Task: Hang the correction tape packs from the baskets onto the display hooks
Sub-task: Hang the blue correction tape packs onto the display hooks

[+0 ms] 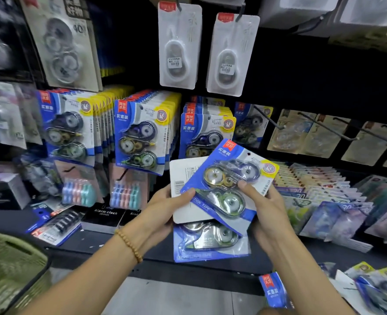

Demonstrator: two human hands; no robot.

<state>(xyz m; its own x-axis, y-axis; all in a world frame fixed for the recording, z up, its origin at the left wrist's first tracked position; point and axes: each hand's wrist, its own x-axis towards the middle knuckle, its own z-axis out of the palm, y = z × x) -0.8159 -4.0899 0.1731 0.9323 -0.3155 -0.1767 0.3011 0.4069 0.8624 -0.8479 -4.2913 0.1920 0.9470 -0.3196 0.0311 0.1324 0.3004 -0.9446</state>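
Black pegboard display wall (301, 76) fills my view, with a dark shelf (101, 251) running below it. I count three full hook rows of blue-carded correction tape packs at mid height: a left row (67, 128), a middle row (140, 135) and a shorter right row (205, 130), plus a fourth, nearly spent row (251, 123) behind a bare hook (268, 120). Each card carries three rounded dispensers under clear blister plastic. Two white single-dispenser cards (180, 46) hang on the upper hooks.

My left hand (165, 208) grips a small stack of packs (188, 201) by its left edge, thumb pressed on the front; the rear card shows its white back with a barcode, and one blue pack (210, 242) hangs lowest in the stack. My right hand (267, 205) pinches the front pack (231, 180), thumb on the blister, fingers behind; that pack sits tilted, its punched hole towards the upper right, in front of the right row and not on any hook. I make out at least three packs in hand; the exact count I cannot tell.

One green slotted plastic basket (8, 264) sits at the lower left; its contents are out of view. More blue packs (374, 289) lie at the lower right; whether a basket holds them I cannot tell. One bead bracelet (128, 244) circles my left wrist.
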